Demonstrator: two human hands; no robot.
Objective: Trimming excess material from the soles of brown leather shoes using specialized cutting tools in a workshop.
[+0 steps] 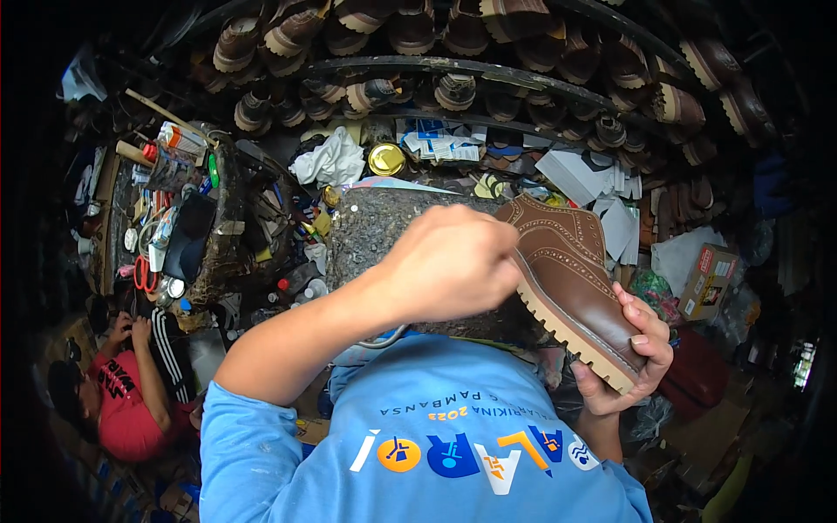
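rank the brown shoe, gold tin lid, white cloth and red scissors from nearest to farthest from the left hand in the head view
1. brown shoe: touching the left hand, to its right
2. gold tin lid: above it
3. white cloth: above, further left
4. red scissors: far left

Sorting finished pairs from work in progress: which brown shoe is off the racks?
The brown brogue shoe, held in the right hand with the left hand against it; the others sit on racks behind.

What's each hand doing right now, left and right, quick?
Left hand: closed in a fist against the brown shoe; what it grips is hidden.
Right hand: closed around the shoe's sole end, holding it.
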